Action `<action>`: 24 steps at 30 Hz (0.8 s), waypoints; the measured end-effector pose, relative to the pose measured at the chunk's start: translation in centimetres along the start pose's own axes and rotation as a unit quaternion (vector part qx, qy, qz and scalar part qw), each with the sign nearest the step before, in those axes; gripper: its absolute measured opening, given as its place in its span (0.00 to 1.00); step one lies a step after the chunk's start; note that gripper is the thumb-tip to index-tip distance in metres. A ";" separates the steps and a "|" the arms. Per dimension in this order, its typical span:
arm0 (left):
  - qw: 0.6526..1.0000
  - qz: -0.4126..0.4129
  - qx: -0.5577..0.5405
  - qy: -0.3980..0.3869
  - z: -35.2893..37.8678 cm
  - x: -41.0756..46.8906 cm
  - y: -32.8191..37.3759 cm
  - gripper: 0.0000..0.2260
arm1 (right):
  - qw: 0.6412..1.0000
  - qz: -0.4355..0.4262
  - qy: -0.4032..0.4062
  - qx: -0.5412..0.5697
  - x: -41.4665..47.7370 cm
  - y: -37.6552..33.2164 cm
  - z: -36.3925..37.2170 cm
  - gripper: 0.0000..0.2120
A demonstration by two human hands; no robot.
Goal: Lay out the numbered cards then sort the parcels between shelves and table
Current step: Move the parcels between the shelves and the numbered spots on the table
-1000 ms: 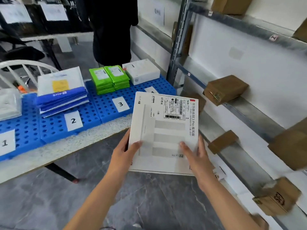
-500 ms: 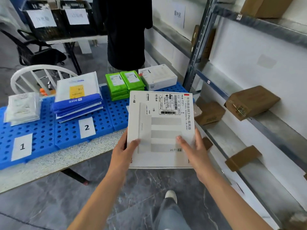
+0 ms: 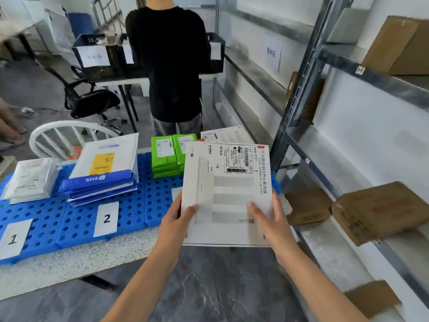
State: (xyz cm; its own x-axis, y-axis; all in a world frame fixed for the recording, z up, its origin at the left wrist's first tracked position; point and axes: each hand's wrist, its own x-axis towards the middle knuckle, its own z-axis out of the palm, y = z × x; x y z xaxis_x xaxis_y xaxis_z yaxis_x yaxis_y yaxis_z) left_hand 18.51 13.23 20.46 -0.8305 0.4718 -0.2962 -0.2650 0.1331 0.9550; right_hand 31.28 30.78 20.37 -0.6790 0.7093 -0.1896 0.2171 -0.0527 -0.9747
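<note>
You hold the white router box [image 3: 226, 194] at centre frame, flat face up, so that its shipping label [image 3: 239, 160] at the upper edge can be read before sorting. Your left hand [image 3: 177, 225] grips the lower left edge, thumb on top and the remaining fingers hidden beneath; your right hand [image 3: 270, 223] clamps the lower right edge in the same way. Both hands are closed on the box, which hangs in the air over the near edge of the counter [image 3: 76, 261] and rests on nothing.

The box is thin, square and pale, printed with three grey bars, a "WiFi 7" mark and a column of characters along its right side.

Behind it, blue perforated mats [image 3: 46, 217] carry card 1 [image 3: 12, 238] and card 2 [image 3: 106, 218], each below its own stack: clear-bagged items [image 3: 30, 178] and blue-and-white mailers [image 3: 104, 170]. Green packets [image 3: 166, 156] sit further right. Brown cartons [image 3: 380, 210] lie on the shelf [image 3: 336, 254] at right.
</note>
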 end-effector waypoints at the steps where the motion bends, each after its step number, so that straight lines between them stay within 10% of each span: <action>1: 1.000 0.003 -0.003 0.002 1.1 0.9 0.4 0.20 | 1.000 -0.001 -0.004 -0.005 1.5 -0.2 -0.8 0.34; 24: 0.995 -0.036 -0.050 0.072 10.2 21.0 3.5 0.21 | 0.994 0.025 -0.070 -0.078 26.2 -2.9 -3.6 0.34</action>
State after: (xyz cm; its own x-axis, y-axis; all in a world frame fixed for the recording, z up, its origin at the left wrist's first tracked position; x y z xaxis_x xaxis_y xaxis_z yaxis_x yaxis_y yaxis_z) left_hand 5.18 32.44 17.70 -0.8675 0.3324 -0.3702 -0.3682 0.0715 0.9270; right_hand 15.36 52.07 18.65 -0.7533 0.6031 -0.2622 0.3509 0.0315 -0.9359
